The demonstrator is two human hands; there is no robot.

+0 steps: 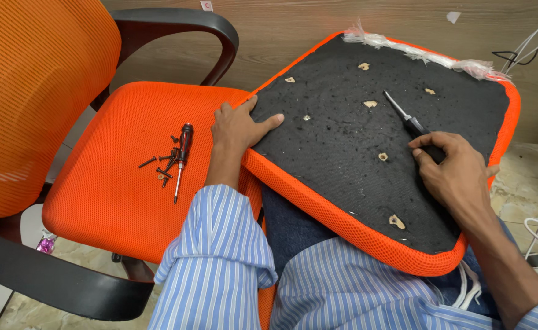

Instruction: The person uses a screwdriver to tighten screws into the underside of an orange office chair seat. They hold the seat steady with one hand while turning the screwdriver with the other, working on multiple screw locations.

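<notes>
Across the person's lap lay an upturned seat cushion (354, 165), black underside up, orange mesh rim showing. It looked stiff, board-backed and fairly light, best held by its rim, where the left hand (238, 128) lay flat with fingers spread, clamped on nothing. The right hand (458, 174) was closed around a screwdriver (406, 119); the handle was mostly hidden, so the grip was probably a light pinch. Its thin, rigid shaft ran up and leftward, tip resting on the black felt. Another screwdriver (182, 159) and loose screws (165, 164) lay on the chair seat (116, 195) beside.
</notes>
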